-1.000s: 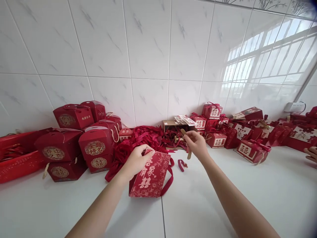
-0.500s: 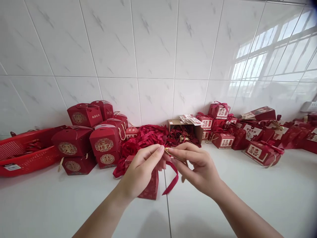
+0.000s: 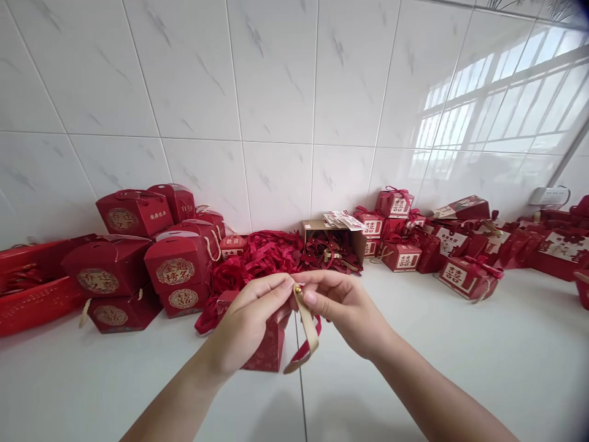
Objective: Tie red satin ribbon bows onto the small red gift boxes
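My left hand [image 3: 248, 319] is closed, its thumb and fingertips pinching the upper end of a strap [image 3: 307, 319]. The strap is beige on one face and red on the other, and its loose end hangs in a curl. A gold stud [image 3: 298, 288] shows at its top, between my fingertips. My right hand [image 3: 352, 310] is closed on the same end, thumb close to the stud and fingers partly hidden behind. Below and behind my left hand stands a red box [image 3: 269, 347], mostly covered by it.
Red ribbons [image 3: 271, 252] lie heaped beyond my hands, beside an open carton [image 3: 361, 245] of red straps with cards on top. Stacked red gift boxes [image 3: 175, 270] and a red plastic basket [image 3: 50, 310] are at left. More wrapped boxes [image 3: 400, 256] line the tiled wall at right.
The strap has turned so its beige face and stud show, hanging downward; before, mainly its red side was visible. My right hand has shifted closer to my left. The view has swung slightly right.
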`<state>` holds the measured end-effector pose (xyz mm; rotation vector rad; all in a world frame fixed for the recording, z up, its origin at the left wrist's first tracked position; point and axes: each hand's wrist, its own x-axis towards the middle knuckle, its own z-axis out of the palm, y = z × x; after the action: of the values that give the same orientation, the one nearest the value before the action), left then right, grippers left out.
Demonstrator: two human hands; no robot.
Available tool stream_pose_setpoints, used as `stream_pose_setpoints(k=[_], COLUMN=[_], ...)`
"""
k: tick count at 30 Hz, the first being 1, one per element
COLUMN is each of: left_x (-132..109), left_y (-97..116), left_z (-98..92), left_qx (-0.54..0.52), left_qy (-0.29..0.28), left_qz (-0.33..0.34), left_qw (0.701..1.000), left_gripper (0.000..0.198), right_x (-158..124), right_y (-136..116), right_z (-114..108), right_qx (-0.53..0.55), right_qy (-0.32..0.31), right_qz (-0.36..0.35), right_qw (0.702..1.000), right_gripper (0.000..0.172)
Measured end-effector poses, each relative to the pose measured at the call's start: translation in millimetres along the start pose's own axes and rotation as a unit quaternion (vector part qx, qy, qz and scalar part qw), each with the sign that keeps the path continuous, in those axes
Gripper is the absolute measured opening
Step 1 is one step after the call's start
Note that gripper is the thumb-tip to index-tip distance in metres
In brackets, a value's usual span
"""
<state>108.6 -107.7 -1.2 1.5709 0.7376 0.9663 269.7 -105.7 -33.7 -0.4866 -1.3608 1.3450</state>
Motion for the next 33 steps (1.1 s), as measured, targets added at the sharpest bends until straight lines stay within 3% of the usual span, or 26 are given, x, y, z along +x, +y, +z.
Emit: stream_pose_setpoints(k=[4,13,18,22,29,31,33], left_x=[-2.1,-7.2,-13.9,-15.4,-5.9,-6.0,-7.8], left_y=[3.6,-1.6,2.0,0.3,-1.3,2.1,6.7], left_z=[0.3,0.8,0.4,1.9,10.1,5.8,-6.5], left_qx=[0.045,0.158,0.183,0.109,-0.086,-0.020,0.147], left_qy=[0.001,0.054,0.018,-0.005,-0.097,-0.095,-0.050], left_qz=[-0.002,0.061,0.055,0.051,-0.048,-0.038,0.005], left_qw=[0.999,0.984,0.982,0.993,0.990,0.995,0.988], left_gripper=[0.031,0.029,0.031,0.034,0.030,0.031,0.034], right_x=[-1.9,-4.0,-9.1,-10.7,-5.1,-3.5,-3.0], right_y=[-0.3,2.0,0.9,-3.6,-5.8,-5.0,-5.5], right_z=[-0.7,2.5,9.2,7.7,-3.1,-4.9,-6.0], right_qx=[0.011,0.004,0.002,-0.006,-0.027,-0.041,-0.052], right_qy=[0.006,-0.012,-0.018,-0.040,-0.103,-0.095,-0.082], right_qz=[-0.026,0.009,-0.022,-0.054,-0.086,-0.085,-0.085], right_qw=[1.000,1.000,1.000,0.998,0.991,0.991,0.992], right_gripper=[0.009,0.014,0.011,0.011,0.008,0.007,0.007])
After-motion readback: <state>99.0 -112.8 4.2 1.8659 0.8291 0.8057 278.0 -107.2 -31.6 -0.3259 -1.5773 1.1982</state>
